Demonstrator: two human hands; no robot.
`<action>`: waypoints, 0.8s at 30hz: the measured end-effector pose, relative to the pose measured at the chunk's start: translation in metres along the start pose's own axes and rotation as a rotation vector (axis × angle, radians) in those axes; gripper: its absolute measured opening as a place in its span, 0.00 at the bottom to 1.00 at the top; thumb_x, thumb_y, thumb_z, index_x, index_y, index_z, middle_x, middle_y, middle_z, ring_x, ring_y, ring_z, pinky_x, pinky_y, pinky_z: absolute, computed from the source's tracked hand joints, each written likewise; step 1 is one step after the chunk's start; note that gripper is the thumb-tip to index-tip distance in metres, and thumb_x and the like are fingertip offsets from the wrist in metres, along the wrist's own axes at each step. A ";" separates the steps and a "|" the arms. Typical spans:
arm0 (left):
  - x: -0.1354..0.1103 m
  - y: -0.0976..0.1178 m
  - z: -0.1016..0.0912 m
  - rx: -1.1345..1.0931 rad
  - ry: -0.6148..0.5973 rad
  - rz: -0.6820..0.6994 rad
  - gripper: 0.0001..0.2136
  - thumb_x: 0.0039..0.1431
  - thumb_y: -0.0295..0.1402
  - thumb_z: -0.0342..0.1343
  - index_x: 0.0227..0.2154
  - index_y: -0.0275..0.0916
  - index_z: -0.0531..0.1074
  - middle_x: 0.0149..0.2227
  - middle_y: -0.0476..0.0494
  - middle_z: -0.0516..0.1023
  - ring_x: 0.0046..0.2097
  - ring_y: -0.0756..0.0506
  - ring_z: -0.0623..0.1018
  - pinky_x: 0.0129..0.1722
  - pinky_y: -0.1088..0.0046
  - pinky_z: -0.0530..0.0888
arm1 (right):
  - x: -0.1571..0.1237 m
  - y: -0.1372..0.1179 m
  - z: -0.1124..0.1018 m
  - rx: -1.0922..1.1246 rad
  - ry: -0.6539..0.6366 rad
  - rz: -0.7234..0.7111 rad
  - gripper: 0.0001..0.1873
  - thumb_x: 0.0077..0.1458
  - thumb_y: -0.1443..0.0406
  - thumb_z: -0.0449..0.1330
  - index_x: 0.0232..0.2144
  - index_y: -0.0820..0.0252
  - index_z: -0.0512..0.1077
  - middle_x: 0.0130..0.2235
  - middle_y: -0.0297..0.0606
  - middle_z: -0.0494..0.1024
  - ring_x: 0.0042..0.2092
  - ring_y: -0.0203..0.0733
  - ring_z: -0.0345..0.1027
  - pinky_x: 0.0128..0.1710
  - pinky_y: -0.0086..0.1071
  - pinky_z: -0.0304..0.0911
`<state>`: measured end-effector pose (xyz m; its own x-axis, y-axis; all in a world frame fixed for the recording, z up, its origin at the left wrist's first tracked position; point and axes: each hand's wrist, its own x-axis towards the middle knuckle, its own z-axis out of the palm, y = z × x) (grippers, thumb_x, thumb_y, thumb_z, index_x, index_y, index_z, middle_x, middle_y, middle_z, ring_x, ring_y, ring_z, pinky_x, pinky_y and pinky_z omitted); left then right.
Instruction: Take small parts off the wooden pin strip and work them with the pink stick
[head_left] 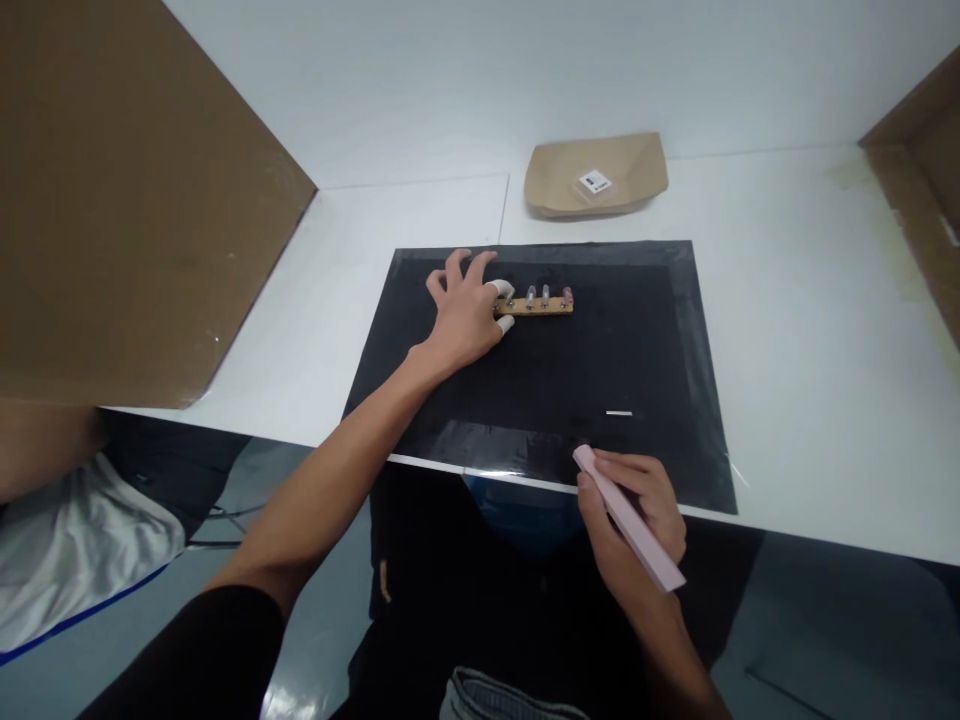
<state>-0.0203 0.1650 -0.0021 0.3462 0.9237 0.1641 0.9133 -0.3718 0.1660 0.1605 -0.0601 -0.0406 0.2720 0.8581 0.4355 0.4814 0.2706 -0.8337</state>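
Note:
On the black mat (570,370), my left hand (469,310) has its thumb and index finger, both in white finger cots, closed on the left end of a narrow yellowish strip (551,307). Several small clear pieces and a pinkish one at the right end stand along that strip. Its other fingers are spread over the mat. At the mat's front edge my right hand (637,505) grips a long pale pink bar (630,520), tilted, its upper end pointing away from me. A thin white stick (619,413) lies on the mat just beyond the bar.
A brown paper tray (555,180) at the back holds a small clear box (594,184) with a white label. Cardboard panels stand at the left (150,200) and far right (900,200). Another person's arm (45,450) shows at the left edge.

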 end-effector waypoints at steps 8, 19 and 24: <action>0.000 0.000 -0.002 -0.004 -0.043 -0.004 0.09 0.54 0.27 0.64 0.39 0.37 0.79 0.70 0.36 0.63 0.70 0.22 0.55 0.63 0.36 0.56 | 0.000 0.000 0.003 -0.012 -0.009 -0.014 0.08 0.60 0.72 0.65 0.42 0.58 0.75 0.43 0.37 0.77 0.44 0.36 0.75 0.45 0.32 0.74; 0.001 -0.003 -0.002 -0.009 -0.072 0.007 0.13 0.57 0.30 0.63 0.46 0.39 0.78 0.69 0.35 0.63 0.71 0.22 0.54 0.63 0.35 0.56 | -0.002 0.003 0.002 -0.067 -0.031 0.002 0.07 0.61 0.70 0.65 0.43 0.57 0.75 0.44 0.37 0.77 0.44 0.35 0.75 0.45 0.30 0.73; 0.001 -0.009 -0.004 -0.009 -0.042 0.020 0.28 0.53 0.34 0.68 0.58 0.39 0.70 0.70 0.31 0.61 0.70 0.21 0.55 0.63 0.35 0.57 | -0.001 0.000 0.003 -0.080 -0.033 0.048 0.06 0.62 0.69 0.65 0.42 0.56 0.76 0.44 0.35 0.77 0.43 0.35 0.75 0.45 0.30 0.73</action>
<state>-0.0286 0.1690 0.0005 0.3728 0.9192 0.1267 0.9045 -0.3905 0.1717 0.1580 -0.0597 -0.0414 0.2690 0.8836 0.3832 0.5340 0.1943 -0.8229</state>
